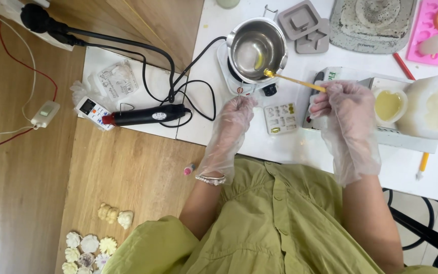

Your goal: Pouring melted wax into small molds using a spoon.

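Head view: heat gun lies at the board's edge, cords beside it. Left hand pinches a thin wick below the pot. Right hand pinches a stick, tip at the pot's rim; bare tabletop between hands.

Around the shiny silver pot: a yellow stick at its rim, grey moulds beside it, a pink mould tray further along, a black heat tool with a red tip on its other side. Both hands wear clear, milky gloves; the sleeves below are olive green. Cream flower shapes lie on the light wooden floor.
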